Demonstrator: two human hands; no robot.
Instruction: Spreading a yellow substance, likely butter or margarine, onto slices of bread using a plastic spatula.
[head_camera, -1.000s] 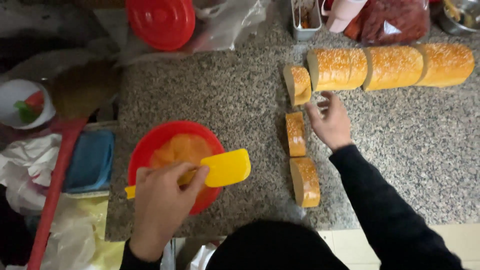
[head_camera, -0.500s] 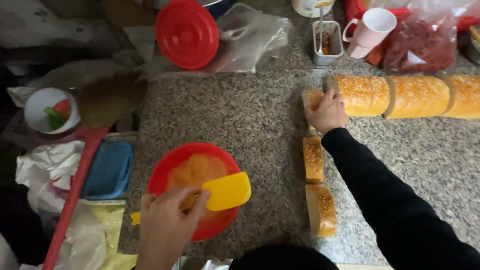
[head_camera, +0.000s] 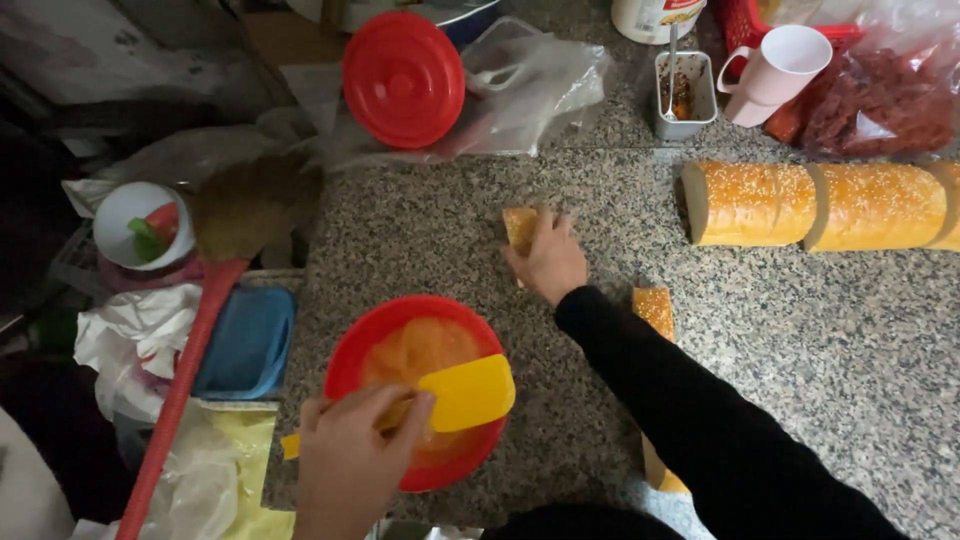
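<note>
My left hand (head_camera: 350, 460) grips a yellow spatula (head_camera: 462, 392) whose blade lies over a red bowl (head_camera: 350, 350) of orange spread on the granite counter. My right hand (head_camera: 548, 258), in a black sleeve, rests on a cut slice of sesame bread (head_camera: 519, 226) lying flat on the counter. Two more slices lie along my forearm, one (head_camera: 655, 308) close to the wrist and one (head_camera: 660, 475) lower, partly hidden by the sleeve. A sesame loaf (head_camera: 815, 205) cut into large chunks lies at the right.
A red lid (head_camera: 403, 78) leans on a clear plastic bag at the back. A pink cup (head_camera: 775, 70), a small metal tray with a spoon (head_camera: 680, 95) and a bag of red food (head_camera: 885, 100) stand behind the loaf. A red-handled broom (head_camera: 190, 360), blue container (head_camera: 250, 340) and bags sit left.
My right hand has carried one bread slice from the end of the loaf leftward to a spot above the bowl. The spatula hand stays over the bowl.
</note>
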